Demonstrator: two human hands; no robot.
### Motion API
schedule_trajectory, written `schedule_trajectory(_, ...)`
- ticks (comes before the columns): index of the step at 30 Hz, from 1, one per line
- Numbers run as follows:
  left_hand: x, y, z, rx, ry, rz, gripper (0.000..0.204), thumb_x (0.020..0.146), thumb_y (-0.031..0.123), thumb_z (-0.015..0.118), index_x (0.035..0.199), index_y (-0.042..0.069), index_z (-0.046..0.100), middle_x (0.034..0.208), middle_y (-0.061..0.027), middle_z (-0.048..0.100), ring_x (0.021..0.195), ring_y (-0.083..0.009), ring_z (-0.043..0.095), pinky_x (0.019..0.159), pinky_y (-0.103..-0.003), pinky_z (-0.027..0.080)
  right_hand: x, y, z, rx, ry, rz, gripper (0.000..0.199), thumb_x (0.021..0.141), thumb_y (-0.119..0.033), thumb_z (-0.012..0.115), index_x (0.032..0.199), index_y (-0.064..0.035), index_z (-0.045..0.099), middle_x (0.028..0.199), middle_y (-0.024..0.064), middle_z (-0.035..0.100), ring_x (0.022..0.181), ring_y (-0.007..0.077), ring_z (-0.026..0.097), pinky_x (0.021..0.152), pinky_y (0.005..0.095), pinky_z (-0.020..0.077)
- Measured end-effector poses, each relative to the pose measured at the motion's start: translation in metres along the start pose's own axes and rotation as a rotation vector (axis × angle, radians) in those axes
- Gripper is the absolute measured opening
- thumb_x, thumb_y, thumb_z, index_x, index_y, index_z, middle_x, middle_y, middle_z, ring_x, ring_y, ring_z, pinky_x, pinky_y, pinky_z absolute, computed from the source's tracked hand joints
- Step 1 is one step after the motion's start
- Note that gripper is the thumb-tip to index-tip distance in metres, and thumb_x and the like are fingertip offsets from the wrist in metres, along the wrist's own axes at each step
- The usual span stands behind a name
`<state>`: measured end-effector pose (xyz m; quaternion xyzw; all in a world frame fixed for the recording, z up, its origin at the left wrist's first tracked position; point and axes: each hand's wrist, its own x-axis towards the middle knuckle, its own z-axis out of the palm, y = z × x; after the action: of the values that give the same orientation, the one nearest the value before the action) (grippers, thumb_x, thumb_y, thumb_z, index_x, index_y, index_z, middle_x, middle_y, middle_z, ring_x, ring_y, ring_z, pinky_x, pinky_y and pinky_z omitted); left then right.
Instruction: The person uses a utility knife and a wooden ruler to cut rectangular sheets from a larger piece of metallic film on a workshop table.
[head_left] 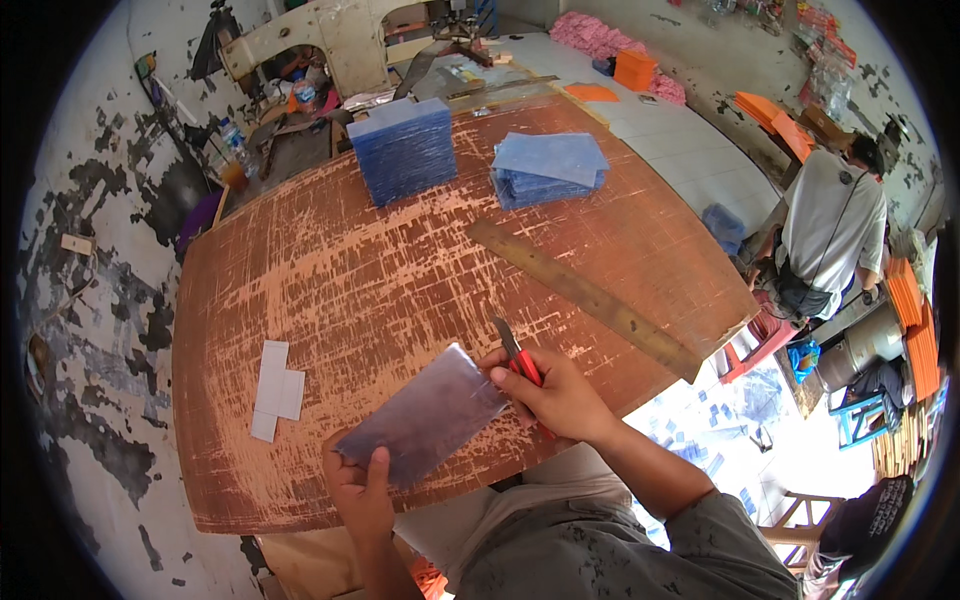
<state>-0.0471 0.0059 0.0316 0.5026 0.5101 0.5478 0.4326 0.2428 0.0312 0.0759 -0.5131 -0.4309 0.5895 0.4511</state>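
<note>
A rectangular clear bluish plastic sheet (422, 412), perhaps a thin stack, is held tilted over the near edge of the table. My left hand (362, 488) is closed on its lower left corner, thumb on top. My right hand (540, 390) is closed around a red utility knife (524, 366), its dark blade pointing up and away. The fingertips of that hand also touch the sheet's right end. White paper pieces (276, 391) lie on the table to the left of the sheet. Beyond my right hand a long worn metal ruler (590, 300) lies slantwise.
On the scratched brown table (330, 270), a tall block of blue plastic sheets (405, 155) stands at the back beside a lower, uneven stack (548, 170). An old sewing machine (310, 50) is behind. A person (825, 230) sits at the right. Plastic scraps (715, 425) litter the floor.
</note>
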Motion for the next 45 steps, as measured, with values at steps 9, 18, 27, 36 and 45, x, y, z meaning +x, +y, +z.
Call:
schedule_trajectory(9, 0.005, -0.017, -0.015, -0.504, 0.148, -0.091, 0.041, 0.115, 0.013, 0.058, 0.152, -0.002, 0.050, 0.149, -0.0173, 0.063, 0.136, -0.0271, 0.063, 0.116, -0.043, 0.052, -0.029, 0.030, -0.035, 0.028, -0.036, -0.014, 0.032, 0.112, -0.020, 0.069, 0.138, -0.0019, 0.066, 0.101, 0.0021, 0.070, 0.082, 0.0090, 0.064, 0.071, 0.0283, 0.0525)
schedule_trajectory(18, -0.007, 0.003, 0.012, -0.650, 0.050, -0.143, 0.047, 0.117, 0.022, 0.054, 0.157, -0.002, 0.047, 0.153, -0.0159, 0.061, 0.139, -0.0281, 0.063, 0.118, -0.045, 0.052, -0.029, 0.043, 0.033, 0.503, -0.109, 0.069, 0.030, 0.117, -0.035, 0.060, 0.118, -0.0060, 0.065, 0.078, 0.0012, 0.062, 0.063, 0.0081, 0.053, 0.060, 0.0265, 0.0429)
schedule_trajectory(27, -0.026, 0.000, 0.029, -0.621, 0.017, -0.116, 0.041, 0.115, 0.007, 0.052, 0.154, -0.001, 0.047, 0.151, -0.0190, 0.061, 0.139, -0.0309, 0.063, 0.116, -0.048, 0.055, -0.033, 0.028, 0.052, 0.655, 0.034, -0.042, 0.022, 0.112, -0.029, 0.069, 0.102, -0.0108, 0.061, 0.065, -0.0014, 0.054, 0.056, 0.0102, 0.049, 0.056, 0.0281, 0.0391)
schedule_trajectory(36, -0.045, 0.017, 0.000, -0.340, -0.162, -0.176, 0.034, 0.110, 0.005, 0.061, 0.143, -0.001, 0.056, 0.128, -0.0136, 0.073, 0.105, -0.0203, 0.076, 0.080, -0.039, 0.070, -0.033, 0.020, 0.042, 0.499, 0.066, -0.093, 0.028, 0.107, -0.024, 0.077, 0.092, -0.0111, 0.058, 0.065, -0.0018, 0.056, 0.052, 0.0098, 0.051, 0.054, 0.0295, 0.0444)
schedule_trajectory(45, -0.041, 0.024, -0.006, -0.027, -0.302, -0.044, 0.031, 0.110, 0.006, 0.064, 0.140, -0.002, 0.060, 0.126, -0.0091, 0.072, 0.109, -0.0119, 0.069, 0.092, -0.028, 0.056, -0.036, 0.011, 0.047, 0.315, -0.060, -0.105, 0.025, 0.108, -0.026, 0.076, 0.112, -0.0020, 0.071, 0.068, -0.0020, 0.059, 0.056, 0.0063, 0.052, 0.052, 0.0257, 0.0420)
